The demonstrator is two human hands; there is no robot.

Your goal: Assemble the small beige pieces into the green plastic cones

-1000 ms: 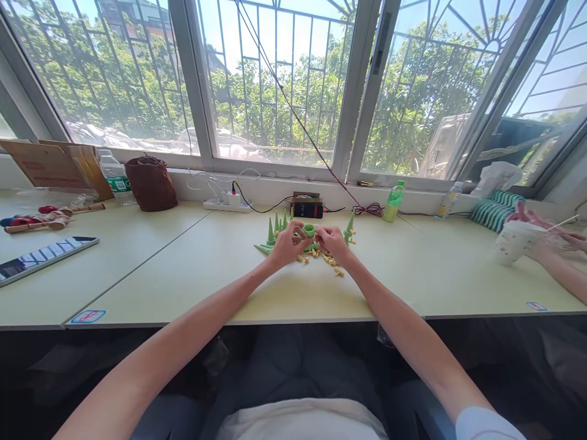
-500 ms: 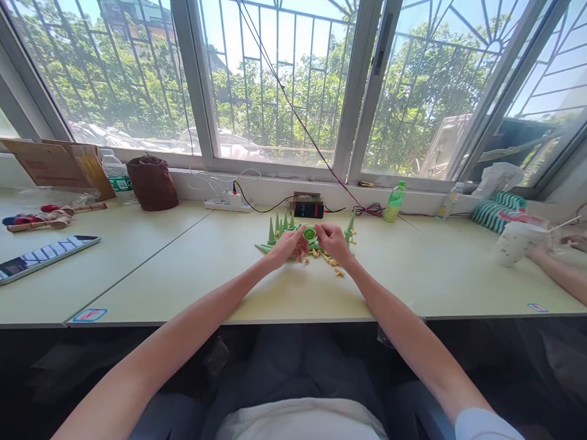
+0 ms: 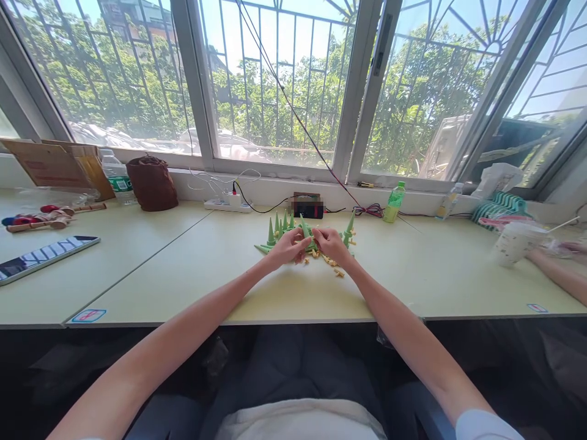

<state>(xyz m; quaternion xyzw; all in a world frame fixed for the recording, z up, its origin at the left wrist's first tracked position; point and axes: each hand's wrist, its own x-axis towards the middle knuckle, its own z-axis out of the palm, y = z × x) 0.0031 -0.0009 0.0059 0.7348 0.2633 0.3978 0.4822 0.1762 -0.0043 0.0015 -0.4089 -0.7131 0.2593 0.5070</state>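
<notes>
A green cone is held up between the two hands, above the middle of the pale table, with its point raised and tilted slightly to the left. It is gripped by the left hand, whose thumb and fingers are closed around its lower part, the remaining fingers being curled beneath. The right hand is brought in just beside the cone from the other side, its thumb and index finger drawn together and its other fingers folded; whether anything small is pinched there cannot be told.

The left forearm and the right forearm are stretched forward across the table's near edge and angled inward, with the wrists kept low and the backs of the hands partly turned upward.

More upright green cones are seen past the left hand, and another standing cone is placed beyond the right. Small yellow pieces are scattered on the table below the hands. Behind them, a dark phone is propped.
</notes>
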